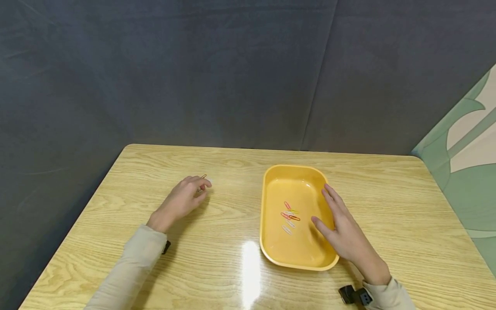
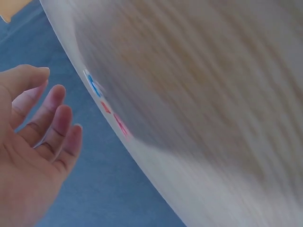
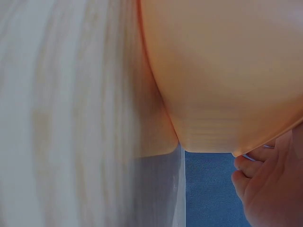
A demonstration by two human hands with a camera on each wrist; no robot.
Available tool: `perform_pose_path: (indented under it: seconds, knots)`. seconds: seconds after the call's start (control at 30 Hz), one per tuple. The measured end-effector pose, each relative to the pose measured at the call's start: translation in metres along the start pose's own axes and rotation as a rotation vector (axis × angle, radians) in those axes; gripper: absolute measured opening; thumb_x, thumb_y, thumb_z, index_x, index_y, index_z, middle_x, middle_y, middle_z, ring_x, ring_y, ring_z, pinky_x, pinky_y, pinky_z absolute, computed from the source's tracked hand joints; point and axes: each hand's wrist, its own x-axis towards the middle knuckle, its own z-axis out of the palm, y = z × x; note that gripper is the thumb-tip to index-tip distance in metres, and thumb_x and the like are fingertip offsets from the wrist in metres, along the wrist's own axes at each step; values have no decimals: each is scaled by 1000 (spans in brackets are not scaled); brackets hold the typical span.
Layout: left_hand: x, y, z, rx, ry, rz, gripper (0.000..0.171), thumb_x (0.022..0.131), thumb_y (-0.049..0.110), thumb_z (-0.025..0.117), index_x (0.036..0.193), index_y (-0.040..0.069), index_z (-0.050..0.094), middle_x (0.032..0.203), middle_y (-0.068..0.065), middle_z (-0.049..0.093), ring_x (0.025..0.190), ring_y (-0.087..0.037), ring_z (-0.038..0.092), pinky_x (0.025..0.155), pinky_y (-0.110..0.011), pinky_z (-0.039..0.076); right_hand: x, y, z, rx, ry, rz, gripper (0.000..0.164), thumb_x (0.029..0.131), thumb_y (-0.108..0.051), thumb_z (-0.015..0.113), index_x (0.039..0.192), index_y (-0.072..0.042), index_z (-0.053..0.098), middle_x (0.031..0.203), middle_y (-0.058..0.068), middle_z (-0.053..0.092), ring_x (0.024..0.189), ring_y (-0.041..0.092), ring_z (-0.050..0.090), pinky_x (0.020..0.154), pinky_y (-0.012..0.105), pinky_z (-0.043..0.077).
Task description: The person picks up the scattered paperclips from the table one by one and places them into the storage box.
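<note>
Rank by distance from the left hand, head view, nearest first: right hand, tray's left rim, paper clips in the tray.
1. Tray's left rim, facing the left hand.
2. Paper clips, on the tray's floor.
3. Right hand, at the tray's right side.

Left of centre in the head view, the left hand (image 1: pixel 185 194) partly hides some clips (image 1: pixel 203 176). The right wrist view crops the right hand (image 3: pixel 277 189) at lower right and blurs the tabletop (image 3: pixel 61 94) at left.

Left sleeve (image 1: pixel 125 269): long, pale beige, creased; small black fitting (image 1: pixel 166 247) at wrist, partly hidden. Right sleeve (image 1: pixel 391 296): same colour; black, blocky device (image 1: pixel 363 297) at wrist, small pale marks visible. Left hand (image 1: pixel 180 199), right hand (image 1: pixel 345 232): bare.
</note>
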Motion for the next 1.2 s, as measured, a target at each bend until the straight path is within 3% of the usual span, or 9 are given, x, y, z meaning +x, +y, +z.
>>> perform_pose_path:
  seconds: [0.37, 0.8, 1.0, 1.2]
  knots:
    - [-4, -15, 0, 59, -23, -50, 25, 90, 9, 71, 114, 3, 69, 95, -6, 67, 92, -24, 61, 79, -39, 52, -1, -2, -2, -11, 8, -18, 77, 99, -26, 61, 156, 1, 18, 166, 18, 11, 148, 48, 19, 111, 68, 25]
    - [-2, -18, 0, 95, -126, -106, 23, 92, 11, 68, 114, 3, 69, 93, -6, 63, 80, -18, 52, 70, -33, 47, -2, -2, -2, -10, 22, -32, 77, 98, -25, 63, 155, 3, 21, 165, 20, 14, 150, 46, 17, 113, 66, 22]
    - [-2, -16, 0, 59, -149, -147, 19, 94, 12, 67, 111, 4, 70, 98, -7, 66, 87, -19, 60, 77, -36, 53, -2, -4, -2, -12, 14, -25, 78, 98, -26, 63, 156, 2, 20, 165, 20, 13, 149, 47, 18, 112, 68, 24]
    - [-1, -15, 1, -6, -169, -174, 7, 94, 11, 67, 99, 8, 72, 92, -4, 68, 79, -15, 58, 72, -31, 50, -2, -4, -2, -14, 12, -20, 78, 98, -27, 63, 156, 2, 19, 165, 20, 13, 148, 48, 19, 112, 68, 25]
